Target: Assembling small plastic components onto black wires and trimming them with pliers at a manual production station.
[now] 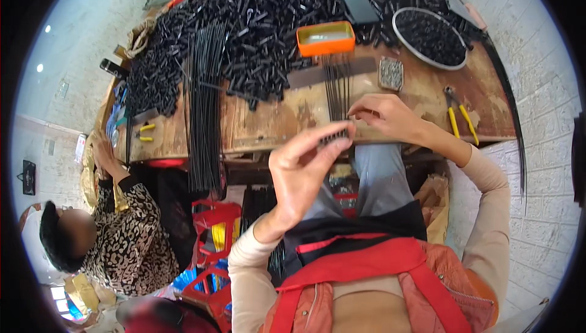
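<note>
**Two bare hands at work over a group of thin black rods**

Reading from left to right, we first see a co-worker (131, 235) in a dark cap and a patterned top, one hand at the left end of the wooden tabletop (488, 98). Just right of that hand lie small yellow-handled pliers (145, 133). Next we note a thick bundle of long black rods (204, 107), its near ends overhanging the near edge. Behind and beyond it, a heap of short black pieces (262, 21) spreads along the far side.

At centre, the left hand (299, 163) is raised at the near edge, its thumb and fingers closed on a row of dark ends (334, 137). We find the group of thin black rods (337, 86) directly beyond it, running from the hand to an orange tray (326, 39); the hand partly hides where rods and ends meet. The right hand (387, 116) is bent inward just right of the rods, its thumb and fingers drawn close together; we cannot tell whether they grip anything.

Farther right we observe a small box of metal pieces (390, 74), then a round pale-rimmed tray (398, 35) of black pieces on the far side, and lastly larger yellow-handled pliers (461, 116) near the right end.
</note>
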Demonstrator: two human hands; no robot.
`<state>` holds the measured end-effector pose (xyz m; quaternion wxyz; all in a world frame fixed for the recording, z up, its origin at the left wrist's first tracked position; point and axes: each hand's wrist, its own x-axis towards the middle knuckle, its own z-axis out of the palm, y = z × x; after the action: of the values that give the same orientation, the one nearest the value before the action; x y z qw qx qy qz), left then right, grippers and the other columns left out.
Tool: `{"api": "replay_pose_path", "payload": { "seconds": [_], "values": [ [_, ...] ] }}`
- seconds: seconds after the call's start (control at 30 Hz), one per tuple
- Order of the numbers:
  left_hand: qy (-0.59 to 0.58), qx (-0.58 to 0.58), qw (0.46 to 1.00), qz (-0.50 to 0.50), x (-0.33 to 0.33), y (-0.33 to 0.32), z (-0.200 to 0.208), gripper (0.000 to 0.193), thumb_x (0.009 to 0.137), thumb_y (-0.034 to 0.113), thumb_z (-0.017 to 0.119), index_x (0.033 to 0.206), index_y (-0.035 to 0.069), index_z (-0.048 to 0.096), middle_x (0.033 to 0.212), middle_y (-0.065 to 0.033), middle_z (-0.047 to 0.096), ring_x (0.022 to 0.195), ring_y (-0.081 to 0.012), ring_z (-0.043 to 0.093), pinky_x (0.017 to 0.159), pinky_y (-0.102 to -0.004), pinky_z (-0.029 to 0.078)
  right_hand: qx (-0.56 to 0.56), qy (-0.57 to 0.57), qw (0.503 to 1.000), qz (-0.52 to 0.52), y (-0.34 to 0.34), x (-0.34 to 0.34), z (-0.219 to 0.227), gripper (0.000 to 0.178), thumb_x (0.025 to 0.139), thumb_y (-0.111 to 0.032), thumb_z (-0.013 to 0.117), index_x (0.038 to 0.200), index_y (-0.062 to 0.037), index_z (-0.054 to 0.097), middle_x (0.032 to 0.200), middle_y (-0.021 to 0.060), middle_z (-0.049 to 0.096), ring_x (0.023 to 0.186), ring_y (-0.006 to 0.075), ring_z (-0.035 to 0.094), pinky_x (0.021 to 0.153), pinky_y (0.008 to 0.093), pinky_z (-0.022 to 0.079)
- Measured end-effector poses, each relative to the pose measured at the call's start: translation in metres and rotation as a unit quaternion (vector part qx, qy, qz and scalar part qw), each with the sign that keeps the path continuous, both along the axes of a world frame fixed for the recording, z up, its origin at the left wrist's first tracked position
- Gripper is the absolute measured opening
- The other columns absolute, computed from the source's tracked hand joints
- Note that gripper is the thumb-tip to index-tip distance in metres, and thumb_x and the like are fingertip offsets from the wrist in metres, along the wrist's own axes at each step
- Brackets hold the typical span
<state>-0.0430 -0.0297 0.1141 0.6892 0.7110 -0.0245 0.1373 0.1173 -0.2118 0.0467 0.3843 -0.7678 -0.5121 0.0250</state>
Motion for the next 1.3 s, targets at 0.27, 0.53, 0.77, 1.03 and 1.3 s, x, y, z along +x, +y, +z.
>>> {"api": "replay_pose_path", "payload": {
  "seconds": [0.27, 0.53, 0.77, 1.03, 1.3],
  "values": [
    [-0.024, -0.086, 0.996, 0.019, 0.006, -0.002, -0.009, 0.028, 0.085, -0.006, 0.068, 0.112, 0.000, 0.069, 0.100, -0.0039, 0.069, 0.078, -0.0033, 0.058, 0.070, -0.0178, 0.048, 0.118, 0.017, 0.993, 0.002, 0.012, -0.053, -0.017, 0.028, 0.081, -0.007, 0.071, 0.108, -0.0035, 0.064, 0.094, 0.0095, 0.061, 0.075, 0.0244, 0.063, 0.066, 0.0343, 0.052],
    [-0.056, -0.079, 0.995, 0.001, 0.007, -0.002, -0.019, 0.025, 0.088, -0.007, 0.062, 0.114, -0.007, 0.063, 0.105, -0.0192, 0.068, 0.095, -0.0226, 0.067, 0.086, -0.0336, 0.057, 0.142, -0.028, 0.989, -0.003, 0.005, -0.056, -0.020, 0.021, 0.081, 0.002, 0.068, 0.102, 0.0010, 0.066, 0.093, 0.0110, 0.064, 0.080, 0.0235, 0.066, 0.067, 0.0335, 0.053],
    [-0.037, -0.072, 0.996, 0.033, 0.010, -0.005, -0.008, 0.025, 0.085, -0.004, 0.068, 0.110, -0.001, 0.069, 0.100, -0.0069, 0.071, 0.080, -0.0059, 0.062, 0.073, -0.0196, 0.050, 0.131, 0.009, 0.991, 0.010, 0.009, -0.050, -0.019, 0.024, 0.080, 0.003, 0.069, 0.104, 0.0023, 0.065, 0.090, 0.0113, 0.064, 0.078, 0.0239, 0.066, 0.068, 0.0334, 0.053],
    [-0.036, -0.014, 0.999, 0.014, 0.000, -0.005, -0.004, 0.025, 0.086, -0.011, 0.061, 0.110, -0.006, 0.065, 0.104, -0.0174, 0.069, 0.096, -0.0224, 0.067, 0.088, -0.0330, 0.055, -0.077, -0.121, 0.984, -0.104, 0.008, 0.045, -0.020, 0.016, 0.091, -0.018, 0.055, 0.090, -0.0030, 0.059, 0.087, 0.0161, 0.064, 0.082, 0.0383, 0.063, 0.067, 0.0463, 0.050],
    [-0.053, -0.024, 0.994, -0.088, -0.014, -0.004, -0.001, 0.034, 0.086, -0.014, 0.059, 0.119, -0.006, 0.061, 0.120, -0.0202, 0.062, 0.113, -0.0257, 0.061, 0.099, -0.0374, 0.050, -0.068, -0.249, 0.959, -0.114, 0.085, 0.137, 0.001, 0.013, 0.086, -0.014, 0.059, 0.082, -0.0021, 0.063, 0.080, 0.0167, 0.065, 0.077, 0.0374, 0.065, 0.065, 0.0463, 0.052]
  ]
}}
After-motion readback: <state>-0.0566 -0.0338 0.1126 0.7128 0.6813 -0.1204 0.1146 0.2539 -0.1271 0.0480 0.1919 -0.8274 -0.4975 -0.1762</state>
